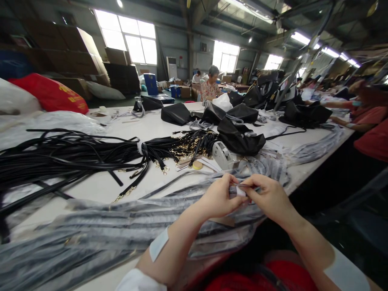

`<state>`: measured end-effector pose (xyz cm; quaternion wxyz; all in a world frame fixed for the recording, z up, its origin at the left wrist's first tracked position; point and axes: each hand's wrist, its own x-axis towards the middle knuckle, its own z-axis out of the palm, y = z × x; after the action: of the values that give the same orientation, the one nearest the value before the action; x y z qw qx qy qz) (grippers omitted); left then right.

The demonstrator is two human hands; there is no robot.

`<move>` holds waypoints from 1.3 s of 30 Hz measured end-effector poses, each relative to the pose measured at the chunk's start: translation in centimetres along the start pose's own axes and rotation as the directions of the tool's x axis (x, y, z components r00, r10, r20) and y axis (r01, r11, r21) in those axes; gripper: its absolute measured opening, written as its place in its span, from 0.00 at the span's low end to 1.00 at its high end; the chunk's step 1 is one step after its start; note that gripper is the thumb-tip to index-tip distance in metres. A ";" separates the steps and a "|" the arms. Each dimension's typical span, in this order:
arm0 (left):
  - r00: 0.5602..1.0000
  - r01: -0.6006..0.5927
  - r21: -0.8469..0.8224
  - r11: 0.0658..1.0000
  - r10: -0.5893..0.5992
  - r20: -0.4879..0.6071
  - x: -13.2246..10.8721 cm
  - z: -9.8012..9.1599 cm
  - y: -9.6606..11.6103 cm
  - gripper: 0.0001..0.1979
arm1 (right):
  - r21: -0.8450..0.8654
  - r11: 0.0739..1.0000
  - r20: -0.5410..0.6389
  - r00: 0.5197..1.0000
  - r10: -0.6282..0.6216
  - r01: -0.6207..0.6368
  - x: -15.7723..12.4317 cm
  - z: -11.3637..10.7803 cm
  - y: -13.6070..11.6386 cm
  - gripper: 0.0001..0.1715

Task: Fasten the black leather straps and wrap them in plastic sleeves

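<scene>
My left hand (pixel 218 197) and my right hand (pixel 268 196) meet near the table's front edge, both with fingers pinched. Between them they hold the end of a black strap in a clear plastic sleeve (pixel 235 190), with a small white piece at the fingertips. Under my hands lies a long heap of plastic-wrapped straps (pixel 100 226) running left across the white table (pixel 100 184). A white tape dispenser (pixel 223 155) stands just beyond my hands, beside a yellow tape roll (pixel 197 165).
A big bundle of bare black straps with gold clasps (pixel 91 155) covers the table's left and middle. Black bags (pixel 239 137) lie farther back. People sit at the far end (pixel 210 87) and along the right side (pixel 362 113). Red and white sacks (pixel 50 95) lie at the left.
</scene>
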<state>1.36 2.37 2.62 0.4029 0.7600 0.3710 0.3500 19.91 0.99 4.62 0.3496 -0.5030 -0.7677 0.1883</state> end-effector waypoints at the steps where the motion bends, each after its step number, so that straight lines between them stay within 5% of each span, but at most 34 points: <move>1: 0.997 0.022 -0.033 0.999 -0.020 0.068 0.1 0.0 -0.1 0.15 | -0.115 0.989 -0.026 0.995 -0.092 0.088 -0.2 0.1 -0.1 0.11; 4: 0.974 0.150 -0.243 0.958 -0.101 0.204 0.4 0.2 -0.6 0.13 | -0.224 0.930 0.099 0.956 -0.276 0.292 -0.8 0.0 0.0 0.11; 6: 0.979 0.178 -0.381 0.907 -0.125 0.160 0.8 0.3 -0.9 0.16 | -0.244 0.900 0.163 0.930 -0.329 0.361 -1.1 -0.3 0.3 0.16; 12: 0.973 0.222 -0.744 0.631 -0.189 0.130 1.1 -0.5 -0.4 0.17 | -0.295 0.832 0.170 0.883 -0.438 0.470 -1.5 -1.1 0.5 0.31; 15: 0.962 0.263 -0.726 0.635 -0.232 0.145 0.9 -0.7 0.0 0.22 | -0.193 0.862 0.156 0.882 -0.444 0.468 -1.5 -1.3 0.2 0.30; 19: 0.960 0.265 -0.672 0.691 -0.252 0.119 0.7 -1.2 0.2 0.25 | -0.079 0.948 -0.016 0.950 -0.311 0.309 -0.6 -1.3 2.5 0.19; 21: 0.958 0.255 -0.677 0.690 -0.277 0.078 0.7 -1.8 0.1 0.24 | -0.046 0.994 -0.148 0.983 -0.109 0.103 0.4 -1.1 5.0 0.15; 24: 0.948 0.244 -0.693 0.679 -0.318 0.022 0.9 -2.8 -0.1 0.25 | 0.017 0.985 -0.224 0.960 0.170 -0.171 2.6 -0.6 9.4 0.18; 31: 0.950 0.213 -0.662 0.719 -0.309 -0.030 1.0 -3.5 -0.4 0.27 | 0.060 0.934 -0.132 0.925 0.357 -0.352 10.4 2.5 15.6 0.17; 39: 0.942 0.210 -0.703 0.680 -0.333 -0.040 1.0 -3.5 -0.3 0.28 | 0.212 0.844 0.049 0.868 0.495 -0.493 14.2 4.8 17.2 0.18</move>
<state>-1.15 4.55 4.05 0.6716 0.4601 0.3548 0.4599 23.86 21.43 -4.74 0.3451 -0.6430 -0.5858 0.3525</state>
